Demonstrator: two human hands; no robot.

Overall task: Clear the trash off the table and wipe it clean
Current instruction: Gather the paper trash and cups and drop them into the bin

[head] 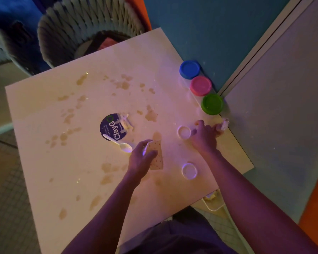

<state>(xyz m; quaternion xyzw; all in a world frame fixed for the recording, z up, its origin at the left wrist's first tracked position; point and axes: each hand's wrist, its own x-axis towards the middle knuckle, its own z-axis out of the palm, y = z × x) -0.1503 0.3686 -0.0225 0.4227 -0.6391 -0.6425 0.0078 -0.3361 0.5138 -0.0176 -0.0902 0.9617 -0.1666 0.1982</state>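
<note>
A dotted paper piece [156, 156] was gripped by the curled fingers of the left hand [141, 158] above the stained table [62, 162]. A small pale scrap [224, 124] was pinched by the right hand [206, 133] near the table's right edge. A torn ClayGo lid [111, 127] and a white spoon [120, 144] lay at mid-table; two white cups [184, 132] stood by the hands. A slatted bin [88, 24] was seen beyond the table's far edge.
</note>
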